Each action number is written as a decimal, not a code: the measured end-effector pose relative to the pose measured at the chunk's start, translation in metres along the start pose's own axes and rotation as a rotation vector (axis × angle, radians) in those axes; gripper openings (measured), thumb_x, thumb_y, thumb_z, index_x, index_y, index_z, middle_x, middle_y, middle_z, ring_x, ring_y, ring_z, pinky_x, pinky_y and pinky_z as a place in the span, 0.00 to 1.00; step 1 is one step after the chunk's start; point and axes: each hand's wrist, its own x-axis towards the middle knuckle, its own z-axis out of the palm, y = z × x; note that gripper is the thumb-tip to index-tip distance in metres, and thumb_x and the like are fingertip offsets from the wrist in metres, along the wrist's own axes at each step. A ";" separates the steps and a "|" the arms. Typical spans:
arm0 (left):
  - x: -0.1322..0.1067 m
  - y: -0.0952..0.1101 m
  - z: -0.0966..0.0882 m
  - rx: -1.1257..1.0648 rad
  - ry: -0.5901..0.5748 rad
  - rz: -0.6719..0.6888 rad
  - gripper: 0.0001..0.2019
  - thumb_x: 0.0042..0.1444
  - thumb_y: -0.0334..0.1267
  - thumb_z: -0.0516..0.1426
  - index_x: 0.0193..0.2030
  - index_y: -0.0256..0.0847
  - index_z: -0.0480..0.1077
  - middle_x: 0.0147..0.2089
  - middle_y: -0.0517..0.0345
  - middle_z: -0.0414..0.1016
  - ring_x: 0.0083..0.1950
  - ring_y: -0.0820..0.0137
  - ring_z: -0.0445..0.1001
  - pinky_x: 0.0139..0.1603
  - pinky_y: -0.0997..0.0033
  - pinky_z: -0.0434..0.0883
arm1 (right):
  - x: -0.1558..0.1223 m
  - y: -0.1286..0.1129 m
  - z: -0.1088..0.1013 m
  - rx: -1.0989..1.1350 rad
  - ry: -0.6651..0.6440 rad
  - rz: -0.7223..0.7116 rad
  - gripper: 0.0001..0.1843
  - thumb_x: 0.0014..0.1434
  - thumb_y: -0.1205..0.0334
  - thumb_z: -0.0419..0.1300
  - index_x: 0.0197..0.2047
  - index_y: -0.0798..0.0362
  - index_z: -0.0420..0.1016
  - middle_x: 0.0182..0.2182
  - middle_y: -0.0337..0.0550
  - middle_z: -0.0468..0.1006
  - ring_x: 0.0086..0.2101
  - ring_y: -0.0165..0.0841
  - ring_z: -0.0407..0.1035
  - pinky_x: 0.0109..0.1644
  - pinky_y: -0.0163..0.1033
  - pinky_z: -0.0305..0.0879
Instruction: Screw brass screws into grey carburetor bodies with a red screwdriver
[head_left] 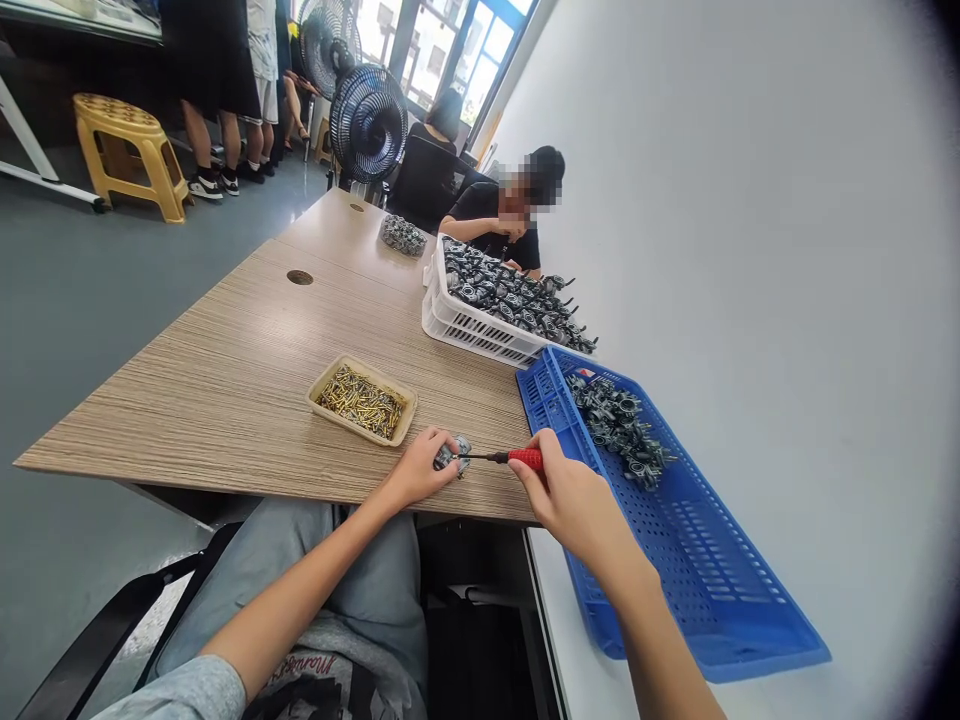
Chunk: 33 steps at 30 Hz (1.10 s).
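Observation:
Near the table's front edge, my left hand [427, 467] is closed around a small grey metal part [463, 446] that looks like a casting; the fingers cover much of it. My right hand [564, 490] grips the red handle of a screwdriver [526, 458]. Its dark shaft points left, and the tip meets the grey part beside my left fingers. Just beyond my left hand sits a cream tray [321, 408] filled with small brass-coloured pieces, like screws or pins.
A blue crate [720, 570] with dark metal parts [616, 425] stands at right. Behind it is a white crate [480, 335] heaped with similar parts [510, 290]. A container of small grey pieces [403, 236] lies farther back. Another person [487, 215] sits at the far end.

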 end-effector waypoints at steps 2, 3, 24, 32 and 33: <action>0.000 0.000 0.000 0.003 0.002 0.000 0.06 0.58 0.36 0.60 0.42 0.42 0.71 0.42 0.56 0.70 0.46 0.65 0.71 0.49 0.64 0.68 | 0.001 -0.001 0.000 -0.038 0.012 0.032 0.11 0.72 0.50 0.46 0.44 0.48 0.58 0.27 0.41 0.76 0.28 0.41 0.74 0.29 0.37 0.53; 0.000 0.000 0.000 0.004 0.003 -0.001 0.06 0.58 0.36 0.60 0.42 0.42 0.71 0.42 0.56 0.70 0.46 0.65 0.71 0.49 0.64 0.68 | 0.002 -0.001 0.000 -0.009 0.011 0.012 0.10 0.72 0.51 0.46 0.45 0.48 0.59 0.27 0.41 0.76 0.28 0.41 0.74 0.29 0.37 0.54; -0.001 -0.002 0.001 0.006 0.007 0.006 0.07 0.57 0.36 0.60 0.42 0.43 0.70 0.43 0.56 0.70 0.47 0.64 0.71 0.50 0.64 0.68 | 0.009 0.008 0.005 0.020 0.055 0.061 0.15 0.70 0.45 0.49 0.41 0.48 0.60 0.26 0.39 0.75 0.26 0.39 0.72 0.30 0.36 0.52; -0.001 -0.007 0.003 -0.032 0.050 0.037 0.19 0.57 0.34 0.59 0.55 0.42 0.64 0.51 0.51 0.72 0.54 0.61 0.70 0.58 0.59 0.68 | 0.027 0.048 0.025 0.320 0.158 0.061 0.19 0.68 0.41 0.52 0.37 0.48 0.65 0.24 0.35 0.71 0.24 0.33 0.64 0.31 0.36 0.56; -0.001 -0.007 0.003 -0.033 0.056 0.033 0.19 0.58 0.34 0.59 0.56 0.42 0.64 0.52 0.50 0.72 0.55 0.61 0.70 0.59 0.59 0.68 | 0.029 0.054 0.029 0.370 0.171 0.051 0.20 0.67 0.40 0.52 0.36 0.48 0.65 0.24 0.35 0.71 0.24 0.32 0.64 0.31 0.36 0.57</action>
